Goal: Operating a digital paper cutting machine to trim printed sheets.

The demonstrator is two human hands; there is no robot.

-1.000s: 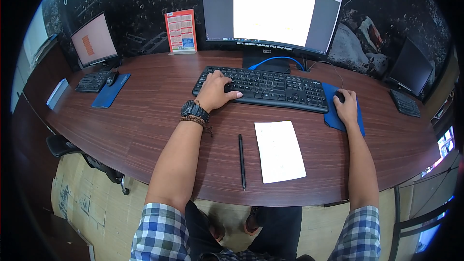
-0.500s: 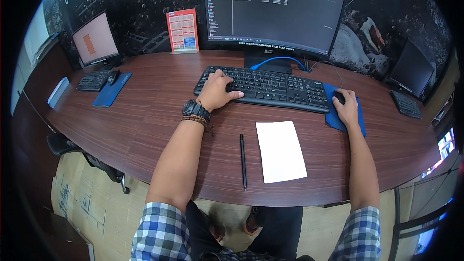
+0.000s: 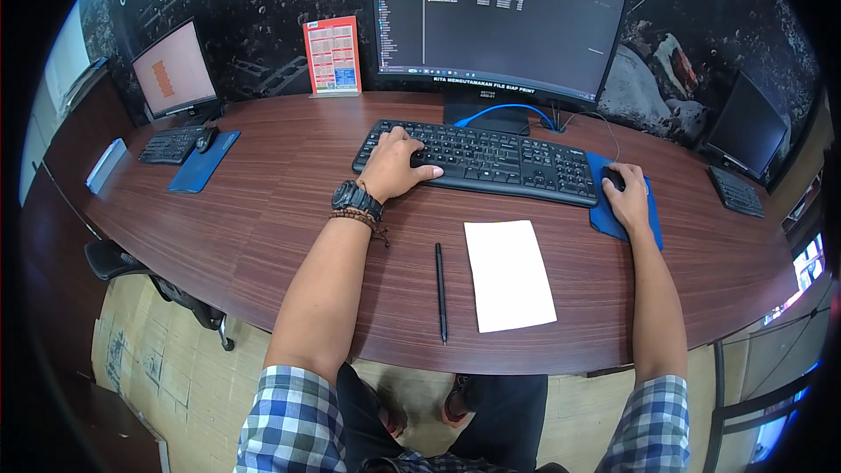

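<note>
My left hand (image 3: 392,168) rests on the left end of a black keyboard (image 3: 491,158), fingers spread over the keys and thumb stretched to the right. A black watch and brown beads circle that wrist. My right hand (image 3: 627,197) is curled over a black computer mouse (image 3: 614,179) on a blue mouse pad (image 3: 604,221), just right of the keyboard. Behind the keyboard stands a wide monitor (image 3: 508,35) showing a dark file list window. On the desk between my forearms lie a white sheet of paper (image 3: 511,276) and a slim black pen (image 3: 441,293), not touching each other.
The brown wooden desk (image 3: 280,175) curves round me. At its left are a smaller monitor (image 3: 173,70), another keyboard (image 3: 169,145) and a blue mouse pad (image 3: 203,163). A red-and-white card (image 3: 333,54) stands behind. Another monitor (image 3: 746,127) is at the right, and a black chair (image 3: 114,260) at lower left.
</note>
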